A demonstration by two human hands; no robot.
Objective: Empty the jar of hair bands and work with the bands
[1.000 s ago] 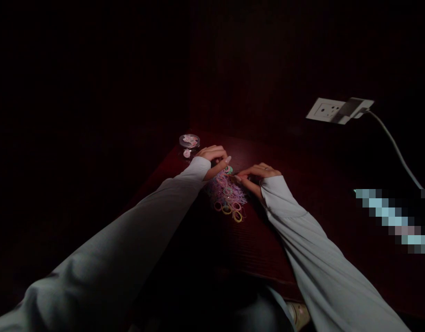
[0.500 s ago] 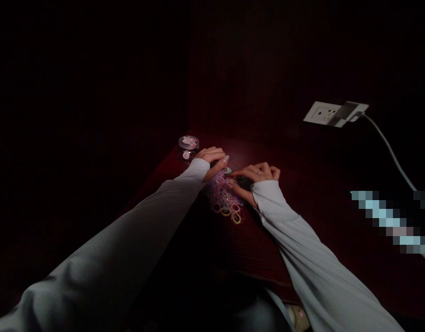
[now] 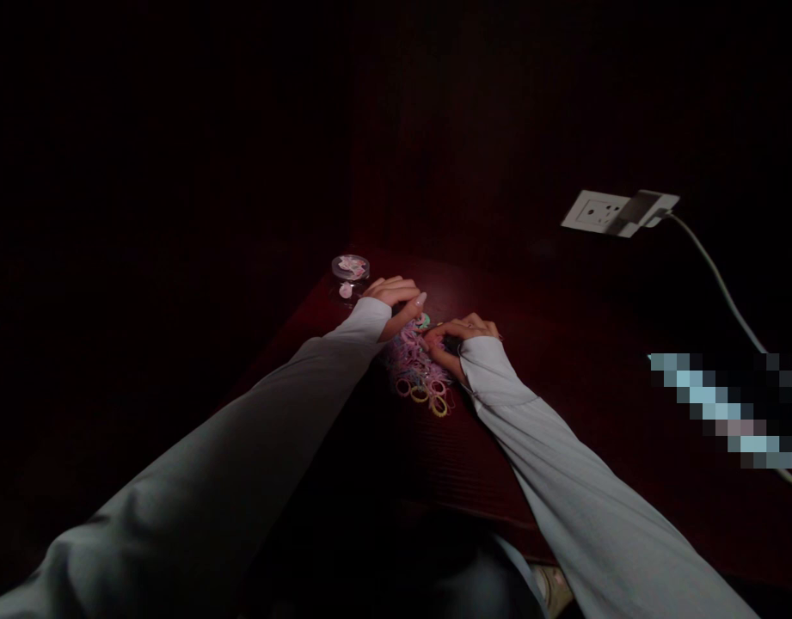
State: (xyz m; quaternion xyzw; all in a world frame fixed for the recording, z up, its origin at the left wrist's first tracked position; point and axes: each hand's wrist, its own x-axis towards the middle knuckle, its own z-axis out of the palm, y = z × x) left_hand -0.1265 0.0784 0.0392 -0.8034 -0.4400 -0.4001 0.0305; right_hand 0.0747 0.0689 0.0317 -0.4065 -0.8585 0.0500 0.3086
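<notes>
A tangled pile of pink, purple and yellow elastic bands (image 3: 420, 370) lies on the dark red table. At its upper left edge is my left hand (image 3: 396, 301), fingers apart and curved over the pile, thumb pointing right. My right hand (image 3: 457, 340) reaches in from the right, its thumb and forefinger brought together at the pile; what lies between them is too small to make out. A small green and white piece (image 3: 423, 321) shows between the two hands. Behind my left hand stands a clear round container (image 3: 350, 268) with pink and white pieces.
A white wall socket (image 3: 595, 212) holds a plugged-in charger (image 3: 650, 209), whose white cable (image 3: 724, 288) runs down the right side. A bright pixelated patch (image 3: 724, 411) lies at the right. The dark red table (image 3: 463, 464) extends toward my lap.
My right hand has moved left over the pile, and its thumb and forefinger have drawn closer together. My left hand has hardly moved.
</notes>
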